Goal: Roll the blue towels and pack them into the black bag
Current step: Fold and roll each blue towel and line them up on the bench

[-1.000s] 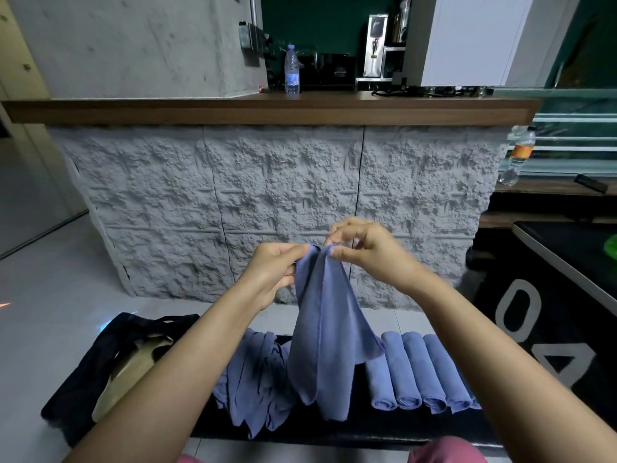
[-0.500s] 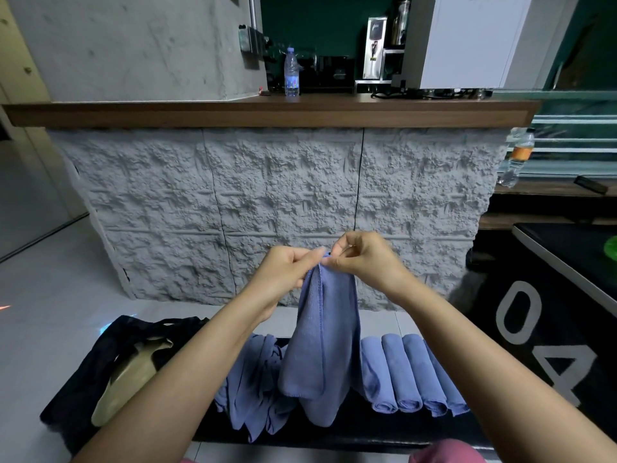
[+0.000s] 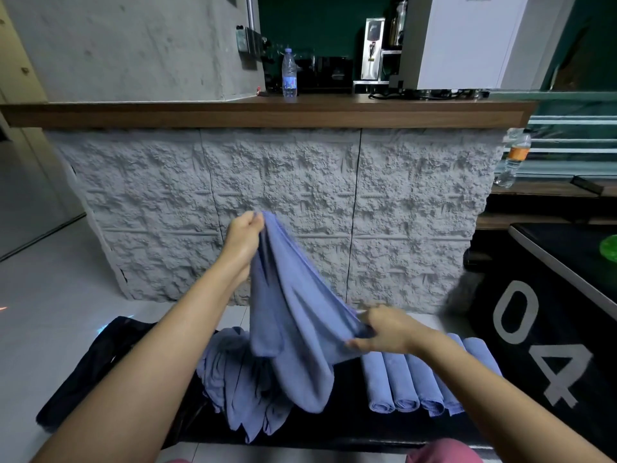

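I hold one blue towel (image 3: 293, 315) in the air above a black bench (image 3: 350, 432). My left hand (image 3: 242, 238) pinches its top corner, held high. Lower and to the right, my right hand (image 3: 387, 330) grips the towel's side edge, so the cloth stretches slantwise between them. Under it lies a loose heap of unrolled blue towels (image 3: 240, 389). Several rolled blue towels (image 3: 410, 379) lie side by side on the bench to the right. The black bag (image 3: 96, 362) slumps on the floor at the bench's left end, its mouth partly hidden by my left arm.
A grey stone-textured counter (image 3: 300, 202) with a wooden top stands just beyond the bench. A black table (image 3: 567, 262) and a black panel marked 04 (image 3: 534, 342) stand at the right. Pale tiled floor (image 3: 50, 279) spreads to the left.
Both hands were together at the towel's top. My right hand has slid down and to the right along the edge, and my left hand has risen, spreading the towel out.
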Motion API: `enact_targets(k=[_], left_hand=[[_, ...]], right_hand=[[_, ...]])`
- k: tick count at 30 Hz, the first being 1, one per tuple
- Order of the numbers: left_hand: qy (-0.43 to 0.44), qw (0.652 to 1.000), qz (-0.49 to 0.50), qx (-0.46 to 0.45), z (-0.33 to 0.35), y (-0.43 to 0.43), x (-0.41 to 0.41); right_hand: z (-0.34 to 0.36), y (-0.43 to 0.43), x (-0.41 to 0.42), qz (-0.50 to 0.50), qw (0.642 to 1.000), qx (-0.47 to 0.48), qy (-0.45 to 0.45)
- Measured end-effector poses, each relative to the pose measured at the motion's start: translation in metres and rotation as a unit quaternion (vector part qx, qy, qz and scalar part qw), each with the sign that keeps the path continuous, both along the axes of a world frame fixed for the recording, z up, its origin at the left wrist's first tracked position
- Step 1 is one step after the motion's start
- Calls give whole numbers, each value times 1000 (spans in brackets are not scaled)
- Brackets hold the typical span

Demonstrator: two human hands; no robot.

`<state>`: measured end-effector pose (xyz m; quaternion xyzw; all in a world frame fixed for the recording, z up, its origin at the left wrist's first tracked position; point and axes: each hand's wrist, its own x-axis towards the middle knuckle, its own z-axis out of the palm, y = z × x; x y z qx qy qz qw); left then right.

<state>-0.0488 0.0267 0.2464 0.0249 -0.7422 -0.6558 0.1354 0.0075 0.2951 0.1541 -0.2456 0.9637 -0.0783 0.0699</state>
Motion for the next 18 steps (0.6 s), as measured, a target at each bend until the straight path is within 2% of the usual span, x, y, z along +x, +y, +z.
enact_targets(k=[1, 3, 6, 8, 11, 14, 18], left_hand=[[6, 1000, 8, 2, -2, -8, -4], [25, 999, 22, -19, -8, -20, -9], [59, 996, 53, -41, -18, -38, -7], [49, 996, 63, -49, -27, -52, -5], [3, 997, 61, -55, -45, -65, -5], [-20, 997, 60, -42, -57, -66, -1], [-30, 999, 43, -11, -57, -73, 0]], right_hand=[[-3, 11, -1, -2, 998, 58, 29], [-5, 28, -4, 6, 995, 75, 70], [0, 50, -12, -1, 994, -22, 108], [5, 65, -21, 22, 985, -93, 146], [12, 82, -38, -7, 968, -123, 217], [24, 78, -44, -113, 957, -206, 172], [43, 71, -46, -186, 906, -363, 114]])
